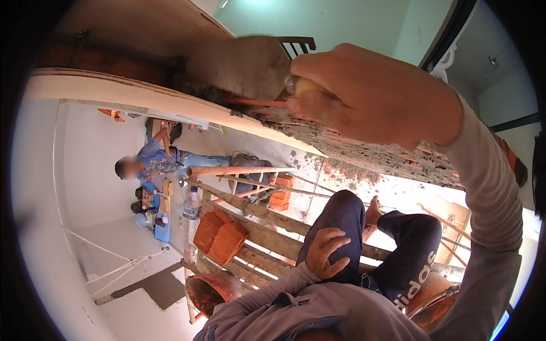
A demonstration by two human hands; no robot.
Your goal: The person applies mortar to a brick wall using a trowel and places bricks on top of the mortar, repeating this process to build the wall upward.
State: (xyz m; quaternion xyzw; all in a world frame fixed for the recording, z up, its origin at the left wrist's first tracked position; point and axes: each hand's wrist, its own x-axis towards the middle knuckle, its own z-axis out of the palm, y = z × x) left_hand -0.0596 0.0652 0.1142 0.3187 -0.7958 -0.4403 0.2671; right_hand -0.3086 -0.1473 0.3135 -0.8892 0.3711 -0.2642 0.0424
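Note:
My right hand (375, 94), raised at the upper right, is closed round the yellow handle of a trowel (244, 65). The trowel's grey blade is smeared by motion. It is held against or just over the recess along the top of a brick wall (347, 150), whose rough face carries grey mortar; contact is hard to make out. Low in the middle, my left hand (329, 253) rests by my thigh with its fingers apart and nothing in it. Orange bricks (220, 236) lie on the scaffold planks (273, 241) to its left.
A water bottle (191, 207) stands beside the bricks. One mortar-stained bucket (215, 292) is at lower left, another (435, 295) at lower right. A person (153, 159) stands on the floor beyond the scaffold, near a stack of bricks (281, 192). Ropes (133, 261) cross at left.

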